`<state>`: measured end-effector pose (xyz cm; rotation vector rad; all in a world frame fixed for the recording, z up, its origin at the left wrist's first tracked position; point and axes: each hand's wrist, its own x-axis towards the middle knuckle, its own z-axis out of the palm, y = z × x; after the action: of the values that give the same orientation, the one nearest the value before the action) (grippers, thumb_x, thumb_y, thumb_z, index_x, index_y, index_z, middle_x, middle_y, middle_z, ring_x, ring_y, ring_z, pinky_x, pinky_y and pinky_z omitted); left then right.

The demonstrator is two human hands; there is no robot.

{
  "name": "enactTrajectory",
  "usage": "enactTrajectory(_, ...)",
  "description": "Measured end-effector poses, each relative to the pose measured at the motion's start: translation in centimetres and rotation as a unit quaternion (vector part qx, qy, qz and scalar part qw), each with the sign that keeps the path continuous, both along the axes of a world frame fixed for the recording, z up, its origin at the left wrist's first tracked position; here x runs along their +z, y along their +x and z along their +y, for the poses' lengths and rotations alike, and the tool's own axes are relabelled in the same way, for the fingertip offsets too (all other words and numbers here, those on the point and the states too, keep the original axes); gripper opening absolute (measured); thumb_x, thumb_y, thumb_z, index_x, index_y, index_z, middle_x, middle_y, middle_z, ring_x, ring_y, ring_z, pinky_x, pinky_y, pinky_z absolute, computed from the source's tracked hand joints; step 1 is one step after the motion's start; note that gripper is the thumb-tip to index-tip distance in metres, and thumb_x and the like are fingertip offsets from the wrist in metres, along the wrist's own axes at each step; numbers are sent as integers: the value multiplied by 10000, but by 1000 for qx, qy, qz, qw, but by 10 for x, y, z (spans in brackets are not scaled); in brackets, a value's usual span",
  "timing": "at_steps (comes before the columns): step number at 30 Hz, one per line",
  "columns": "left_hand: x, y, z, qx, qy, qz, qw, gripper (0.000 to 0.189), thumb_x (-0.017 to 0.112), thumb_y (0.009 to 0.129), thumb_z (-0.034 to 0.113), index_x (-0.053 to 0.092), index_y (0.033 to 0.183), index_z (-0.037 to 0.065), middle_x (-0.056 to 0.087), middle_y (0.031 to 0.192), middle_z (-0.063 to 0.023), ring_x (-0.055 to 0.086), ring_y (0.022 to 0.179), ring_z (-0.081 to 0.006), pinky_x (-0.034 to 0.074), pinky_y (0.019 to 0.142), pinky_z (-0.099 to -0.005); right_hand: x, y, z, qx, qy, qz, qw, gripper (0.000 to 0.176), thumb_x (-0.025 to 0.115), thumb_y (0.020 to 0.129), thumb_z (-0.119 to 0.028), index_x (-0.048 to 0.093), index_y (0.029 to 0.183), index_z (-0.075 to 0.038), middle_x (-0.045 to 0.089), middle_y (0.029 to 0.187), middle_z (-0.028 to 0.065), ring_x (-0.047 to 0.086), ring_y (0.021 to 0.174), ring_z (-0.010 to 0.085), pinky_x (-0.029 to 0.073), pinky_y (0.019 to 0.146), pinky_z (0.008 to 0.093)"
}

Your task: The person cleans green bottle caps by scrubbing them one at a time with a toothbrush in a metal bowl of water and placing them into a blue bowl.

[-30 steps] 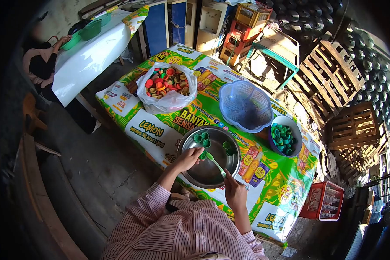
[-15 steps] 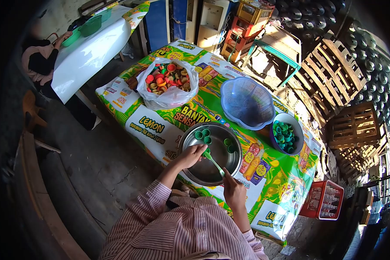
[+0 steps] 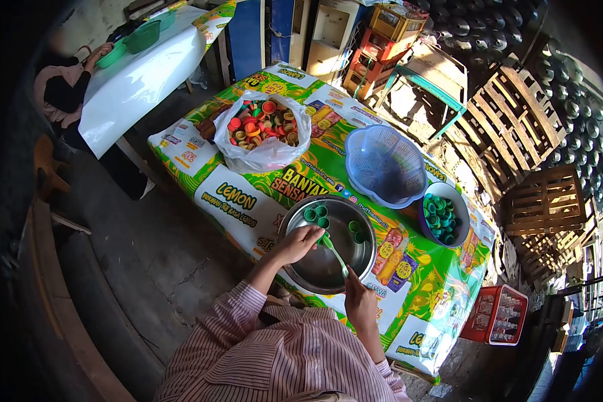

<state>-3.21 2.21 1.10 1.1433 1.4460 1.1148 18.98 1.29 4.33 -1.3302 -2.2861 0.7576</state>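
Over the steel basin [image 3: 305, 271], my left hand [image 3: 300, 244] is closed with a small green bottle cap [image 3: 324, 239] at its fingertips. My right hand [image 3: 360, 298] grips a slim pale-green toothbrush-like tool [image 3: 337, 256]. Its far end meets the cap, though fingers and small size hide its exact shape. Several loose green caps [image 3: 322, 222] lie inside the basin, in a group at the far left and another at the right. Beyond the basin's right side stands a bowl [image 3: 463, 238] heaped with green caps [image 3: 439, 213].
A white plastic bag [image 3: 264, 159] of red, orange and tan caps sits at the table's far left. A blue strainer basket [image 3: 382, 171] stands beyond the basin. At upper left, a person [image 3: 63, 90] sits by another table [image 3: 124, 100]. A red crate [image 3: 479, 315] stands right of my table.
My head view has shifted slightly, so the whole table sits a little lower. Both hands stay over the basin, keeping the cap and the tool, with only small movement.
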Motion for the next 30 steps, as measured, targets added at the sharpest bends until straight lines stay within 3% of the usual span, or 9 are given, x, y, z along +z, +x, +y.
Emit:
enactTrajectory(5,14,2,2,-9,20,-27,999,314,462,934,297,583,1054,34,536,720,-4,491,647,-69,428,623,-224,-10,1,4,10,-50,91,994,291,502,874,-127,566,1146,-45,554,600,199,570,497,305,408,462,373)
enactTrajectory(8,12,2,3,-13,30,-30,999,284,469,934,258,581,1076,39,570,778,-16,516,694,-75,445,640,-220,-3,3,7,-2,-63,99,993,299,508,874,-164,570,1164,-124,556,569,175,558,457,318,415,442,408)
enactTrajectory(12,14,2,3,-7,4,-36,999,275,475,931,253,580,1072,41,587,805,-24,536,739,-71,458,656,-225,0,0,8,-7,50,-4,999,310,506,876,-160,557,1180,-122,553,565,179,553,447,305,403,428,406)
enactTrajectory(18,25,4,10,0,148,35,988,266,527,898,220,562,1078,27,606,945,-103,594,794,-167,479,704,-283,-11,3,9,-12,-97,122,988,289,514,873,-174,582,1151,-136,569,582,170,567,468,298,416,432,395)
enactTrajectory(21,35,4,4,-34,160,192,968,338,569,861,197,514,1154,38,567,1088,-143,598,833,-268,483,723,-333,20,4,8,-34,32,-87,995,284,516,876,-207,589,1143,-147,607,651,130,590,530,291,443,461,396)
enactTrajectory(24,39,10,1,23,170,184,968,462,608,828,158,447,1253,73,575,1070,-139,605,879,-253,491,734,-335,17,10,8,-67,50,-81,993,283,518,876,-214,589,1145,-161,622,696,118,600,556,291,453,474,397)
enactTrajectory(26,18,9,1,32,166,288,942,552,619,814,161,381,1307,87,569,1086,-136,587,905,-293,476,773,-369,18,13,8,-80,41,-69,994,281,515,878,-223,589,1144,-169,630,731,111,609,574,289,462,484,390)
enactTrajectory(28,31,8,-4,-11,55,331,942,558,613,806,133,376,1310,92,556,1108,-145,566,935,-330,459,807,-391,29,12,9,-84,48,-110,989,283,516,878,-220,587,1145,-157,634,739,113,618,598,289,471,500,386)
enactTrajectory(30,45,9,-2,34,246,334,909,543,578,812,87,366,1312,84,542,1074,-169,550,938,-326,461,803,-393,22,15,13,-97,68,-65,991,280,517,878,-211,586,1142,-147,633,742,110,619,604,291,471,499,378)
